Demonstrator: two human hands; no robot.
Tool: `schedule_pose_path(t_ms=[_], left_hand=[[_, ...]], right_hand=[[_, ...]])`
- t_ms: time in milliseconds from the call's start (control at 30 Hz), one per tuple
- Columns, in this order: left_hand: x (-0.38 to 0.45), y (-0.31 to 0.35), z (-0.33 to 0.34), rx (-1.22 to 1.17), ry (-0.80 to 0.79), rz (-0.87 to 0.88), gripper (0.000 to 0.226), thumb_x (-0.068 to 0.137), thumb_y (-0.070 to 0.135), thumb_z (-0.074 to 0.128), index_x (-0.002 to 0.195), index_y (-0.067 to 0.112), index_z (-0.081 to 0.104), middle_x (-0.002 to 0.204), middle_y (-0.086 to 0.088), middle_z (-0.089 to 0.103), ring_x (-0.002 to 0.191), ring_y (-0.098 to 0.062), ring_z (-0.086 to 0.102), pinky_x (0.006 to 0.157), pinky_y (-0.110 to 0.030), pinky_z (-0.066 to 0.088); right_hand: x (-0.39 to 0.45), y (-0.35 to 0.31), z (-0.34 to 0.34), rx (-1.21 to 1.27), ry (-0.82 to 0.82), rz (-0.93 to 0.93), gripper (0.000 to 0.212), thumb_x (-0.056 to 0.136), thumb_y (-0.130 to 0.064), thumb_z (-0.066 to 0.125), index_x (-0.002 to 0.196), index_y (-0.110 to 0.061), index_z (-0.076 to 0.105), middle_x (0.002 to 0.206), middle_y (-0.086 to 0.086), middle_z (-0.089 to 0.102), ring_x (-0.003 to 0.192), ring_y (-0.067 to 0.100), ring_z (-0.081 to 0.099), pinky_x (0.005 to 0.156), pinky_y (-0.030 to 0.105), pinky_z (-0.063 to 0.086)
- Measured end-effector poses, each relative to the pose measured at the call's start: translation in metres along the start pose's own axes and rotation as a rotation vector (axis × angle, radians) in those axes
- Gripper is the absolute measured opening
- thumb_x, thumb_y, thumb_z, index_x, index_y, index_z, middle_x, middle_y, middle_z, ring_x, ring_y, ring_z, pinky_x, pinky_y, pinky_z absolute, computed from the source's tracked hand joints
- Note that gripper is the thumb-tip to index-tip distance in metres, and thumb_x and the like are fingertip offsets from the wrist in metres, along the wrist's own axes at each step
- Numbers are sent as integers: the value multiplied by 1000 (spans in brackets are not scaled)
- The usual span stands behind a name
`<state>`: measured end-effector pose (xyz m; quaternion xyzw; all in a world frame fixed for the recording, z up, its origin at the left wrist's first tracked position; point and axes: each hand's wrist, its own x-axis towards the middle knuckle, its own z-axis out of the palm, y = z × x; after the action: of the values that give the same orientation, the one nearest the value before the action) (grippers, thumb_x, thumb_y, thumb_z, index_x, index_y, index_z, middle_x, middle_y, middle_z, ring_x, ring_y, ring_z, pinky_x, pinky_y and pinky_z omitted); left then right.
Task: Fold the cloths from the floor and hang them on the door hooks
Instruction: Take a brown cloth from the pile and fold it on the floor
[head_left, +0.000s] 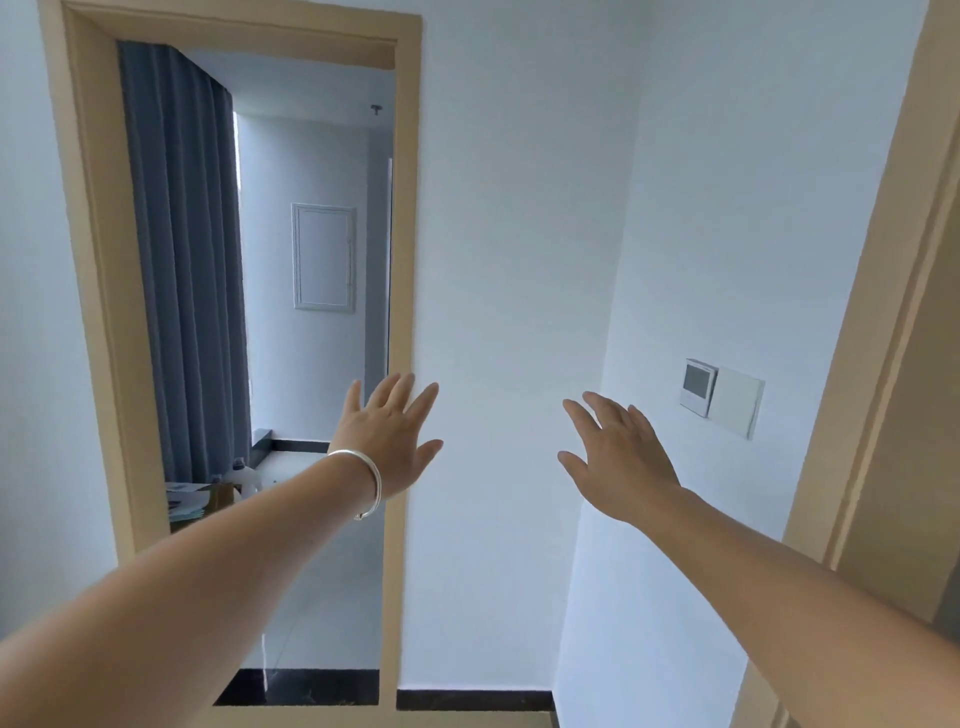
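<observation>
The white wall (519, 260) fills most of the view and serves as the landmark. Left of it stands an open doorway (311, 364) in a tan frame (405, 208); through the opening hang a grey-blue curtain (182, 260) and, beyond, a white wall panel (324, 257). At the wall's right corner a side wall carries a small screen unit (697, 387) touching a blank white switch plate (737, 402), and further right runs another tan door frame (883, 312). A black skirting strip (472, 699) edges the wall's foot.

Both bare arms reach forward, raised in front of the wall. The left hand (392, 441), a silver bangle (366, 480) on its wrist, overlaps the frame's edge, fingers straight and spread, holding nothing. The right hand (618, 457) hovers before the corner, fingers spread and empty. Bare wall lies between the hands.

No cloths or door hooks are in view.
</observation>
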<state>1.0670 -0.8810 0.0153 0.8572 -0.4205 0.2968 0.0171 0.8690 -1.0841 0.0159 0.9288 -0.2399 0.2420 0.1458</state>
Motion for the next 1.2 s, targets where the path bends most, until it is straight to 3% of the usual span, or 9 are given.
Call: schedule_pose_path(t_ms=[267,500,700,933,1200], left_hand=[[101,-84,77,15,-5,-79,68,97,57,27,153,27,2,160,-4,8,148,-21,1,117,-54,5],[123,-173,144,101,-89,-197,68,96,60,23,153,30,1,162,-4,5,148,-25,1,117,-56,5],[112,-270,186,231,-164,-400,70,93,65,21,152,32,1,161,-1,6,148,-27,3,117,-55,6],[67,-387,190,399,-246,-749,70,94,62,24,152,29,4,161,-3,8,148,-24,3,118,-55,6],[-31,-451,155,567,-369,-1091,71,94,62,25,153,31,-1,162,-2,2,149,-21,-2,118,-55,3]], right_hand=[[150,-35,67,16,18,-55,63,99,-48,36,153,-22,15,159,5,14,145,19,12,119,41,9],[250,-108,138,127,9,-197,63,99,-46,36,153,-22,15,160,4,14,145,19,12,120,41,7],[344,-219,192,283,57,-415,61,97,-45,42,150,-21,24,155,3,23,140,21,20,117,39,14],[445,-373,223,421,127,-779,63,98,-46,40,152,-21,20,158,7,20,145,24,17,120,44,11],[459,-542,215,638,157,-1156,64,98,-44,41,152,-20,17,158,6,18,146,21,14,120,45,6]])
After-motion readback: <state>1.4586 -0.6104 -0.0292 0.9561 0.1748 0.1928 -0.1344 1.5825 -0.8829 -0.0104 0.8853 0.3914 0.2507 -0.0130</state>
